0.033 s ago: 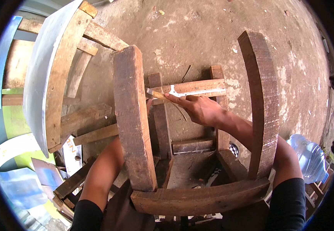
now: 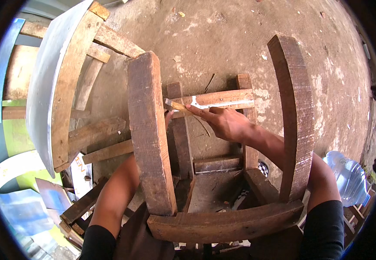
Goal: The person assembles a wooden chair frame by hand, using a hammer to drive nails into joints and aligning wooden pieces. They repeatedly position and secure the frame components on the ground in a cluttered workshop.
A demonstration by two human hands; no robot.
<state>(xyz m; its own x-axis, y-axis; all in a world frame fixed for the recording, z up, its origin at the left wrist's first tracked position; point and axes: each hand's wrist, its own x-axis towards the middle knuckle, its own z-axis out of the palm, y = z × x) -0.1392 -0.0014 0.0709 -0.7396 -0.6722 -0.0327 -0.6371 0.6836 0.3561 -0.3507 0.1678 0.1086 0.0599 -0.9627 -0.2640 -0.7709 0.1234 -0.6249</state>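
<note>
A dark wooden frame stands in front of me, with a left upright [image 2: 146,130], a right upright [image 2: 294,117] and a near crossbar [image 2: 227,225]. Beyond them, a far crossbar [image 2: 231,96] carries a white streak [image 2: 224,104] along its length. My right hand [image 2: 227,123] reaches over to its left end, index finger stretched along a small tan piece with a grey tip [image 2: 177,105]; its exact kind is unclear. My left hand [image 2: 169,117] is mostly hidden behind the left upright. Only a few fingertips show, beside the tan piece.
On the left stands a wooden frame with a grey panel [image 2: 56,78]. Loose timber [image 2: 95,134] and coloured sheets [image 2: 23,208] lie below it. A clear plastic water bottle [image 2: 348,177] is at right. Stained concrete floor [image 2: 222,39] stretches behind.
</note>
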